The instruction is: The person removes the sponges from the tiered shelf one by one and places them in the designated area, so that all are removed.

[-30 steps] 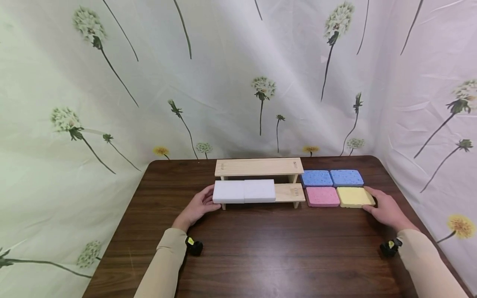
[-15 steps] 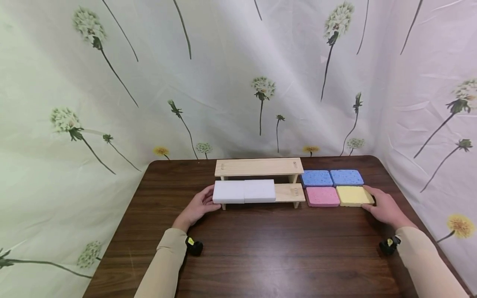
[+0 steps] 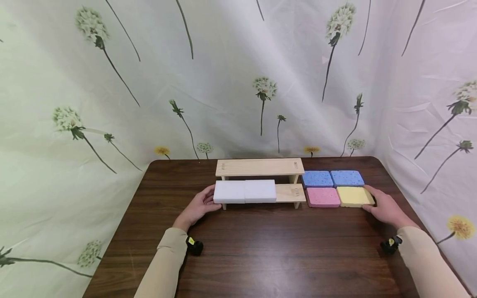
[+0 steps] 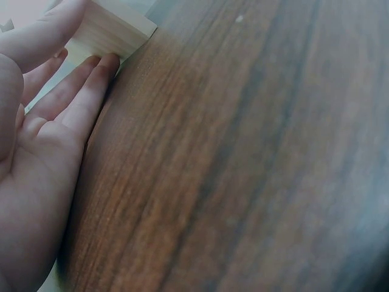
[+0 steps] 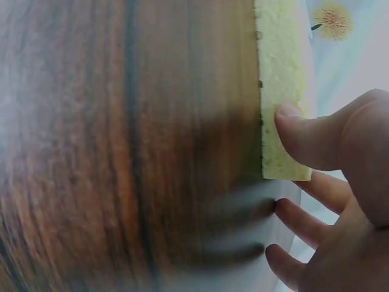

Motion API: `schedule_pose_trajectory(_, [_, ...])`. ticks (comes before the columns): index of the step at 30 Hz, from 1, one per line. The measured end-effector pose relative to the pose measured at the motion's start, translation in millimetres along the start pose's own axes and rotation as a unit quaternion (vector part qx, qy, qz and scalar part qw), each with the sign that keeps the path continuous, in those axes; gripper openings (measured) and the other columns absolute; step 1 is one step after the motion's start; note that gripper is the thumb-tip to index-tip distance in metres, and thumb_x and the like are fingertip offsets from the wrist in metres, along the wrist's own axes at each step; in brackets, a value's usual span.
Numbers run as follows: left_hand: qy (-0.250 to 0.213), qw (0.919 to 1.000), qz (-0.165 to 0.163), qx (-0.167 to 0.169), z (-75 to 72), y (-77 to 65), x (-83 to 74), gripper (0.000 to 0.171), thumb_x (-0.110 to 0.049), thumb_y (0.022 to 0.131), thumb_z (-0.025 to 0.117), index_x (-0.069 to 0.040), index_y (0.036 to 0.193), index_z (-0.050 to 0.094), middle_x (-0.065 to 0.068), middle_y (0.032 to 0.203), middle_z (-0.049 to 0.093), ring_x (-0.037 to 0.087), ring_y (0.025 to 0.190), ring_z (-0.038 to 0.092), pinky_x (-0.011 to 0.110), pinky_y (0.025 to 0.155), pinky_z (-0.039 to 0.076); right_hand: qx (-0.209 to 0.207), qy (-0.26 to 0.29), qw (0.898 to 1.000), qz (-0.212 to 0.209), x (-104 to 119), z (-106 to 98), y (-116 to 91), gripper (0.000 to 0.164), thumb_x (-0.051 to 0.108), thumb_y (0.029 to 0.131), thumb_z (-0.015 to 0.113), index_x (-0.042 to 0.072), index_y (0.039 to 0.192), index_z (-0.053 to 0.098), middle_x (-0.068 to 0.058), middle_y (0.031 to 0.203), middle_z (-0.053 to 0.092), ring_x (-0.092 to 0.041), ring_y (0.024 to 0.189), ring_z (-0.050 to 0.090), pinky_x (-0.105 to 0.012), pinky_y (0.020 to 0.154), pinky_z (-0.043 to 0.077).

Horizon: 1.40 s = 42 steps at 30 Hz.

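A person's left hand point(image 3: 199, 205) rests extended fingers against the left end of a low front riser point(image 3: 290, 193); right of the riser, the right hand point(image 3: 385, 207) pinches a yellow sponge point(image 3: 354, 196), likely light and squeezable, best held gently by opposite edges.

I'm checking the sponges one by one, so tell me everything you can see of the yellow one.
The yellow sponge is a pale yellow rectangular slab whose near side looks porous and foam-like. It appears to lie flat on the dark wood-grain table, broad face up, right of the pink sponge and in front of the right-hand blue sponge. The right hand holds its right end, thumb against the near side. Its underside is hidden.
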<state>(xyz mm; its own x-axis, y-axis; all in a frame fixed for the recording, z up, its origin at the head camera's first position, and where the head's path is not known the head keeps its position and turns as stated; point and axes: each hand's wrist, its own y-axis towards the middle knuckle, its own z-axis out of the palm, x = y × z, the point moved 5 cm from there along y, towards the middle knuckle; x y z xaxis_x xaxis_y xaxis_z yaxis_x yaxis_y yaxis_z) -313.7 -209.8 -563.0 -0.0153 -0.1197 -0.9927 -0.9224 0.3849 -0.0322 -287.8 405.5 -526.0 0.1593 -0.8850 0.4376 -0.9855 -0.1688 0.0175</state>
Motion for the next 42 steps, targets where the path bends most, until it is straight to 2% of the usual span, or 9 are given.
schedule_pose_trajectory(7, [0.003, 1.0, -0.004, -0.003, -0.1, -0.1, 0.3, 0.083, 0.001, 0.093, 0.078, 0.002, 0.161, 0.031, 0.029, 0.161, 0.039, 0.04, 0.146, 0.043, 0.024, 0.107, 0.048, 0.002, 0.007, 1.0, 0.024, 1.1, -4.3, -3.9, 0.089, 0.018, 0.09, 0.081, -0.024, 0.149, 0.03, -0.051, 0.145, 0.037, -0.067, 0.132, 0.037, -0.077, 0.107, 0.034])
schedule_pose_trajectory(13, [0.009, 1.0, 0.0, -0.003, -1.0, 0.6, 1.8, 0.084, -0.003, 0.092, 0.081, 0.001, 0.161, 0.033, 0.028, 0.16, 0.04, 0.038, 0.146, 0.045, 0.024, 0.108, 0.048, -0.041, 0.013, 0.999, 0.018, 12.9, -10.4, -10.5, 0.09, 0.025, 0.092, 0.082, -0.022, 0.149, 0.032, -0.049, 0.146, 0.037, -0.066, 0.132, 0.035, -0.079, 0.105, 0.033])
schedule_pose_trajectory(19, [0.01, 1.0, 0.002, -0.002, -0.6, -0.7, 0.9, 0.085, -0.003, 0.092, 0.081, 0.003, 0.161, 0.031, 0.029, 0.16, 0.039, 0.04, 0.146, 0.043, 0.024, 0.108, 0.048, -0.057, 0.028, 0.998, 0.029, 29.4, -11.5, -11.4, 0.088, 0.029, 0.095, 0.079, -0.017, 0.153, 0.031, -0.047, 0.148, 0.036, -0.065, 0.134, 0.035, -0.078, 0.106, 0.033])
schedule_pose_trajectory(27, [0.005, 1.0, 0.001, -0.005, -1.0, -0.9, -0.5, 0.083, 0.002, 0.093, 0.077, 0.002, 0.161, 0.031, 0.029, 0.16, 0.039, 0.042, 0.147, 0.041, 0.026, 0.11, 0.047, -0.083, 0.051, 0.995, 0.007, 51.0, -5.6, -8.1, 0.077, 0.031, 0.097, 0.078, -0.007, 0.154, 0.041, -0.04, 0.151, 0.043, -0.06, 0.136, 0.041, -0.076, 0.106, 0.036])
schedule_pose_trajectory(35, [0.014, 0.9999, -0.007, -0.007, -0.5, 0.1, -0.5, 0.083, 0.001, 0.092, 0.079, 0.0, 0.161, 0.032, 0.027, 0.16, 0.04, 0.041, 0.146, 0.043, 0.024, 0.108, 0.048, -0.101, 0.074, 0.992, -0.032, 72.5, 1.6, -3.5, 0.07, 0.032, 0.097, 0.078, -0.002, 0.151, 0.049, -0.035, 0.15, 0.049, -0.055, 0.134, 0.047, -0.074, 0.104, 0.04])
schedule_pose_trajectory(42, [0.006, 1.0, -0.002, -0.003, 0.2, -1.2, -2.4, 0.084, 0.0, 0.093, 0.078, 0.003, 0.162, 0.029, 0.029, 0.161, 0.038, 0.042, 0.147, 0.041, 0.025, 0.109, 0.047, -0.078, 0.094, 0.991, -0.048, 101.3, 9.7, 7.6, 0.071, 0.032, 0.098, 0.078, 0.001, 0.154, 0.048, -0.029, 0.155, 0.049, -0.053, 0.142, 0.042, -0.075, 0.11, 0.036])
